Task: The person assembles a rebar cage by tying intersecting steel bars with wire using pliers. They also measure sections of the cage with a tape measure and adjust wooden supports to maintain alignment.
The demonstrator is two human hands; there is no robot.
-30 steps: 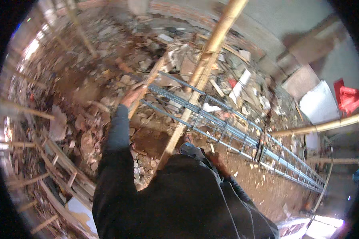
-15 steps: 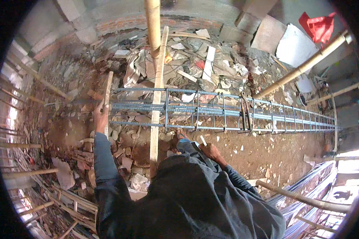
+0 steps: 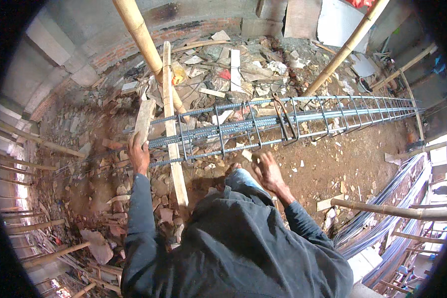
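A long cage of steel reinforcing bars [image 3: 256,122] with square stirrups stretches across in front of me toward the far right. Near its left end, my left hand [image 3: 139,155] grips the lower end of a short wooden board [image 3: 144,119]. A longer wooden batten [image 3: 171,124] crosses the cage close by. My right hand [image 3: 270,175] is apart from the cage, near my knee in blue cloth [image 3: 246,178]; its fingers are loosely bent, with nothing visible in them. A rusty tool with two long handles, resembling pincers [image 3: 283,119], rests on the cage.
Bamboo poles [image 3: 134,30] [image 3: 347,47] slant up beyond the cage. Broken boards and rubble [image 3: 235,69] cover the ground toward the brick wall [image 3: 184,32]. Bundled steel bars [image 3: 387,198] lie at right beside a bamboo pole [image 3: 392,209]. More poles [image 3: 59,255] stand at left.
The view has shifted and turned, so the cage now looks tilted. The short board leans more to the right, still in my left hand. My right hand has lifted toward the cage.
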